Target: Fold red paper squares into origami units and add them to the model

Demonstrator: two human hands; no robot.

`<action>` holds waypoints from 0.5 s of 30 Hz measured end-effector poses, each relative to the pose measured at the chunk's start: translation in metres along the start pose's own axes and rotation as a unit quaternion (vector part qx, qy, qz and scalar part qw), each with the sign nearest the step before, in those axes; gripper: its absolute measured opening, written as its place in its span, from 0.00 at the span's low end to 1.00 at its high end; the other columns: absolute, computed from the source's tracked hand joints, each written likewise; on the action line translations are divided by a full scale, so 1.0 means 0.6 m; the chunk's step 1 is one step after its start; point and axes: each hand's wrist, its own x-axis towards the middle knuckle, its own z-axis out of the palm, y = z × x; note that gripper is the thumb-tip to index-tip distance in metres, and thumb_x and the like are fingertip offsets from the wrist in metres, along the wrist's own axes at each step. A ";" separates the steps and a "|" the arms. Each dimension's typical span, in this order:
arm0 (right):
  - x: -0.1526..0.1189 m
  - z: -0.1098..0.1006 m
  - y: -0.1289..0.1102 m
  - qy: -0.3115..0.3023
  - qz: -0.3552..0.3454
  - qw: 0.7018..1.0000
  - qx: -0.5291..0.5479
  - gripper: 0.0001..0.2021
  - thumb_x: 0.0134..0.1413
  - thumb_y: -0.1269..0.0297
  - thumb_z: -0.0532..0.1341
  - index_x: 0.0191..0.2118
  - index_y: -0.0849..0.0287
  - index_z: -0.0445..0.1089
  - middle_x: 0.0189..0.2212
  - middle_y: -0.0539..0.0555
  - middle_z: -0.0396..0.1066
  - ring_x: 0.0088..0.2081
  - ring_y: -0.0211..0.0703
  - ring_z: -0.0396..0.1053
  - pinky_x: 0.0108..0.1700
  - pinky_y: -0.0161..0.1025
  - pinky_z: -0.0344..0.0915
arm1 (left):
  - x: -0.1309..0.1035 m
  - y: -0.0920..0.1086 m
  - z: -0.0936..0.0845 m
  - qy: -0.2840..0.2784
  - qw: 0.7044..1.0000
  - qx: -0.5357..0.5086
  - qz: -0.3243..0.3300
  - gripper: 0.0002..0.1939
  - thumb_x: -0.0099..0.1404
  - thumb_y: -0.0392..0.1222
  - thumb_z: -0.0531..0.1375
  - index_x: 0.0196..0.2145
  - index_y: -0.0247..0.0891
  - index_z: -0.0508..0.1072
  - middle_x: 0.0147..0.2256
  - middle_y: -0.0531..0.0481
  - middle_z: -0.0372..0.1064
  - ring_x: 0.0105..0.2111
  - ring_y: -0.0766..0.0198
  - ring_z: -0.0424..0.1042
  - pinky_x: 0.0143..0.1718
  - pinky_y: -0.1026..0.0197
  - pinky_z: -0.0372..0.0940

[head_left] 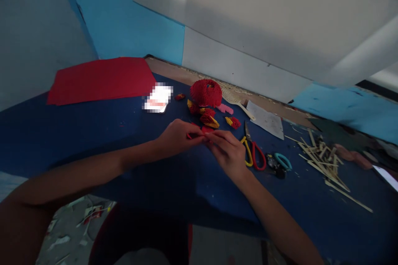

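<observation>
Both hands meet above a dark blue counter (174, 186); left hand (175, 137) and right hand (230, 155) have their fingers closed narrow, tips together, pinching a small red piece (207, 129); the piece sits at the meeting point, partly hidden by the fingers, its exact shape unclear.

Just beyond the fingers: a cluster of red-and-yellow folded pieces (209, 121); behind it a round red textured form (205, 93), open at the top; a pink piece (225, 109) beside that form; a loose red-and-yellow piece (233, 122) to the right.

Left of the fingers and farther off: a lit phone (158, 97), screen blurred out; large red sheets (102, 80) beyond it, laid toward the wall.

Right of the fingers: scissors (259, 156), blades pointing away, one handle red, one yellow; a turquoise-handled tool (283, 161) next along; a heap of pale strips (326, 165) well apart, lying crisscross; beyond the scissors, a white sheet (265, 119) and a pale brush (245, 109) with its handle toward the sheet.

Room: dim; the wall (248, 60) past the counter is white-grey with bright blue areas; the floor (73, 225), below and left of the fingers, is grey and littered with scraps.
</observation>
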 end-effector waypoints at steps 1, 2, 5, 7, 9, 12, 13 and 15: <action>0.001 -0.001 0.000 -0.003 -0.002 1.000 0.013 0.14 0.53 0.72 0.59 0.46 0.52 0.69 0.39 0.54 0.72 0.40 0.42 0.72 0.40 0.40 0.70 | 0.001 0.002 -0.002 -0.007 1.000 -0.026 -0.008 0.11 0.59 0.46 0.58 0.29 0.36 0.77 0.25 0.52 0.73 0.24 0.71 0.68 0.25 0.71 0.58; 0.002 -0.003 0.000 -0.005 -0.001 1.000 0.028 0.13 0.53 0.72 0.59 0.45 0.53 0.69 0.39 0.54 0.73 0.41 0.42 0.72 0.40 0.40 0.70 | 0.001 0.004 -0.003 -0.017 0.998 -0.054 -0.018 0.12 0.58 0.46 0.59 0.29 0.36 0.77 0.24 0.53 0.73 0.23 0.71 0.67 0.25 0.71 0.58; 0.005 -0.008 0.000 -0.011 0.004 0.997 0.073 0.13 0.52 0.73 0.60 0.43 0.53 0.68 0.40 0.54 0.74 0.42 0.41 0.72 0.42 0.39 0.70 | 0.004 0.006 -0.006 -0.047 0.986 -0.149 -0.050 0.13 0.55 0.47 0.62 0.29 0.33 0.76 0.24 0.52 0.72 0.24 0.71 0.67 0.25 0.70 0.59; 0.006 -0.010 0.000 -0.017 0.008 0.996 0.090 0.14 0.51 0.74 0.60 0.43 0.53 0.67 0.40 0.53 0.74 0.42 0.40 0.73 0.42 0.38 0.71 | 0.005 0.004 -0.006 -0.056 0.978 -0.190 -0.065 0.13 0.53 0.47 0.63 0.29 0.32 0.76 0.25 0.52 0.72 0.24 0.70 0.67 0.25 0.70 0.60; 0.006 -0.012 0.000 -0.023 0.013 0.995 0.097 0.14 0.51 0.75 0.60 0.44 0.53 0.67 0.41 0.53 0.74 0.42 0.40 0.73 0.42 0.38 0.71 | 0.006 0.001 -0.006 -0.058 0.973 -0.212 -0.073 0.13 0.52 0.47 0.64 0.30 0.32 0.76 0.26 0.51 0.72 0.26 0.70 0.68 0.27 0.69 0.61; 0.006 -0.012 -0.001 -0.024 0.022 0.993 0.112 0.14 0.50 0.75 0.60 0.43 0.53 0.68 0.41 0.53 0.74 0.43 0.42 0.72 0.44 0.40 0.70 | 0.005 0.000 -0.006 -0.062 0.970 -0.222 -0.084 0.13 0.53 0.46 0.64 0.31 0.33 0.76 0.26 0.50 0.73 0.26 0.70 0.69 0.27 0.69 0.61; 0.006 -0.012 -0.002 -0.026 0.030 0.992 0.119 0.13 0.49 0.74 0.61 0.42 0.53 0.68 0.41 0.53 0.74 0.44 0.43 0.72 0.44 0.41 0.70 | 0.005 0.001 -0.007 -0.060 0.970 -0.218 -0.086 0.13 0.53 0.46 0.63 0.31 0.33 0.76 0.26 0.50 0.73 0.26 0.70 0.69 0.27 0.69 0.61; 0.007 -0.010 -0.005 -0.027 0.069 0.988 0.134 0.15 0.46 0.70 0.65 0.42 0.54 0.69 0.40 0.54 0.74 0.41 0.44 0.73 0.42 0.41 0.71 | 0.004 0.005 -0.008 -0.045 0.976 -0.196 -0.082 0.12 0.55 0.46 0.62 0.31 0.32 0.75 0.26 0.50 0.73 0.25 0.70 0.68 0.25 0.70 0.61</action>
